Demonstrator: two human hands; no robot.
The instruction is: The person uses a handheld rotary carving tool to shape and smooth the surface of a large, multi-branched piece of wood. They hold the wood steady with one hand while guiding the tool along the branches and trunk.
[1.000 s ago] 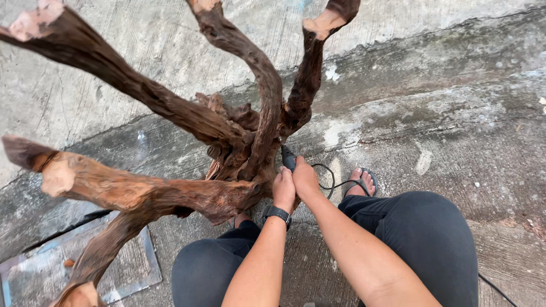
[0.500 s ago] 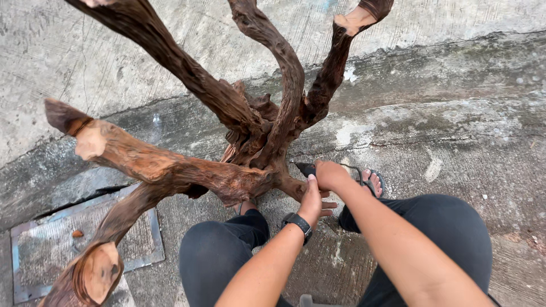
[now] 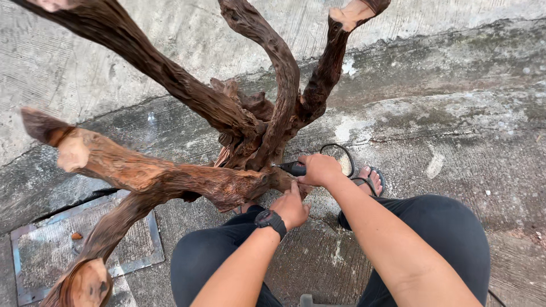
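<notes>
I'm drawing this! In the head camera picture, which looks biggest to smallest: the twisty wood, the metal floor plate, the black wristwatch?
1. Twisty wood, biggest by far, though it is also nearest the camera.
2. Metal floor plate, partly hidden by wood.
3. Black wristwatch on the left hand.

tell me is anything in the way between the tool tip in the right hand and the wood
Nothing visible. The right hand holds the dark rotary tool with its tip at the driftwood root; the left hand rests lower, against the root's underside.

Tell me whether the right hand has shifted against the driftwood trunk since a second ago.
Yes. The right hand, gripping the dark tool, has moved rightward and slightly away from the driftwood trunk, now beyond the left hand rather than pressed beside it.
</notes>
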